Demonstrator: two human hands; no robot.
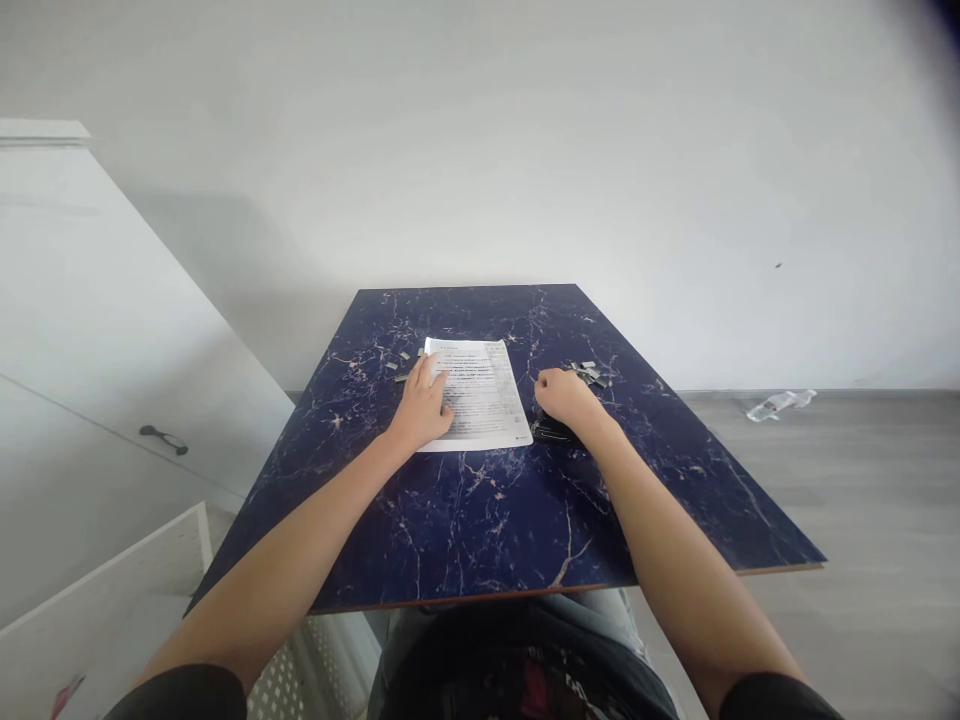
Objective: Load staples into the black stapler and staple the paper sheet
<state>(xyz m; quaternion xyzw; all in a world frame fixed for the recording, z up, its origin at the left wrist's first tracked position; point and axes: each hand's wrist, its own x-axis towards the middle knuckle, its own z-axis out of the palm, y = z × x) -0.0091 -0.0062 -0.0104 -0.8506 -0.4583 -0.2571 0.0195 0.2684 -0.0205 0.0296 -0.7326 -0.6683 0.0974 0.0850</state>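
Observation:
My left hand (422,408) lies with fingers spread on the left side of a printed sheet of paper (484,400), flat on the table. To the right of the sheet, my right hand (562,392) is curled closed; whatever is inside its fingers is hidden. Just below that hand, by the sheet's lower right edge, is a low black object (551,430) that looks like a stapler, partly covered by the hand and wrist. Small grey metallic strips (590,374) lie beyond my right hand. A few similar small pieces (403,356) are scattered past my left fingers.
The dark blue marble-patterned table (480,530) reaches close to the pale wall (480,150). At left stands a white cabinet (97,330) with a dark handle (163,438). A clear plastic item (780,404) lies on the grey floor (840,480) at right.

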